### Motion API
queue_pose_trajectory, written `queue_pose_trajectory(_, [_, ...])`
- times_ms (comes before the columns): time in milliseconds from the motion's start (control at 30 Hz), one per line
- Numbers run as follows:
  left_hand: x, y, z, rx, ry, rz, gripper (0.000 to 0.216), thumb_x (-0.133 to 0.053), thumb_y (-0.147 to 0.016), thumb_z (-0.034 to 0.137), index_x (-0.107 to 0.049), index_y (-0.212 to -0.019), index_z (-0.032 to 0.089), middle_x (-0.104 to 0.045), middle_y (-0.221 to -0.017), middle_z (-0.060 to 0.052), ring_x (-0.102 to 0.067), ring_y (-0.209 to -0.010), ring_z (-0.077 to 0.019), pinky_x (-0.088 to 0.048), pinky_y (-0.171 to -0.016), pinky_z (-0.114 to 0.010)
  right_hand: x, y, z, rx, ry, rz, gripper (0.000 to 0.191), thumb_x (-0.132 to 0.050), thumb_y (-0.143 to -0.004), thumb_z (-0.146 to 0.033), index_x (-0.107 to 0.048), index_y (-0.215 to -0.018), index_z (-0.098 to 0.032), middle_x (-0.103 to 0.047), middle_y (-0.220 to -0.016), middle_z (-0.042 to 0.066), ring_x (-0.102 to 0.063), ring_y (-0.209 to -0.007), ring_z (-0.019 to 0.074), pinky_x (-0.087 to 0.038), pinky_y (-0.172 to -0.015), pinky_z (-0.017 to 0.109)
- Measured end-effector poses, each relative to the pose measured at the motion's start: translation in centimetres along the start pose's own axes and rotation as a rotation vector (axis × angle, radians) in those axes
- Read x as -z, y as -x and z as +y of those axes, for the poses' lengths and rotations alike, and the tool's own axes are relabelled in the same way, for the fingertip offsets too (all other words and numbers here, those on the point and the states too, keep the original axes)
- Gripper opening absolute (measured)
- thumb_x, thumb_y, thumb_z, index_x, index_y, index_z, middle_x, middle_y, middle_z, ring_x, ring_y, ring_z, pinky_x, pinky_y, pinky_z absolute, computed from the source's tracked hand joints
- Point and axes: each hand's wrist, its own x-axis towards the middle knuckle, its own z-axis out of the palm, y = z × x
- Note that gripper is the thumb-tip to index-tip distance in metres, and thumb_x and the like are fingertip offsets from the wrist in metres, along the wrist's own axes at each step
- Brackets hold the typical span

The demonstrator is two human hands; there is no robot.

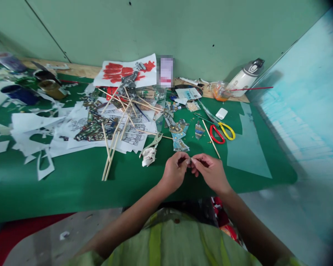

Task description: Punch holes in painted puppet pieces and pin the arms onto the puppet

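Note:
My left hand point(175, 170) and my right hand point(209, 171) meet over the front of the green table, fingertips pinched together. Something tiny seems to sit between them, too small to make out. Just beyond my fingers lie patterned cut-out pieces point(180, 130) in grey, blue and gold. A smaller striped piece point(199, 130) rests to their right. Scissors point(221, 133) with one red and one yellow handle lie beyond my right hand, beside a thin wooden stick point(211, 139). Left of my left hand is a pale-handled tool point(155, 143) against a crumpled white lump point(148, 156).
Wooden sticks point(112, 155) cross over printed paper sheets point(134, 135) on the left. Paint pots point(20, 95) stand at the far left. A white bottle-like device point(245, 78) leans near the wall, by a cup with orange contents point(221, 92). A translucent sheet point(245, 151) covers the table's right side.

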Motion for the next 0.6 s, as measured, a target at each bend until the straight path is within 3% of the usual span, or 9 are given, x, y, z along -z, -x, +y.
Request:
queue_pose_trajectory(100, [-0.14, 0.08, -0.37, -0.012, -0.006, 0.057, 0.009, -0.055, -0.084, 0.024, -0.056, -0.078, 0.017, -0.055, -0.069, 0.002, -0.048, -0.059, -0.0089, -0.041, -0.06, -0.022, -0.87, 0.41, 0.22, 0.096, 0.114, 0.114, 0.018, -0.059, -0.086, -0.035, -0.065, -0.081, -0.019, -0.066, -0.073, 0.004, -0.059, -0.061, 0.0148, -0.048, -0.056, 0.028])
queue_pose_trajectory(200, [-0.19, 0.13, -0.62, -0.018, 0.0, 0.068, 0.01, -0.056, -0.084, 0.025, -0.058, -0.078, 0.017, -0.055, -0.069, 0.001, -0.048, -0.06, -0.0091, -0.041, -0.061, -0.022, -1.21, 0.56, 0.52, 0.18, 0.161, 0.137, 0.016, -0.057, -0.086, -0.033, -0.065, -0.079, -0.021, -0.066, -0.076, 0.004, -0.059, -0.065, 0.0155, -0.048, -0.063, 0.029])
queue_pose_trajectory(600, [-0.09, 0.26, -0.39, -0.022, 0.059, 0.053, 0.008, -0.057, -0.084, 0.023, -0.057, -0.079, 0.017, -0.058, -0.071, 0.002, -0.051, -0.06, -0.0088, -0.042, -0.06, -0.021, -0.36, -0.04, 0.73, 0.103, 0.035, 0.017, 0.019, -0.058, -0.086, -0.037, -0.065, -0.081, -0.02, -0.064, -0.071, 0.002, -0.057, -0.057, 0.014, -0.046, -0.052, 0.027])
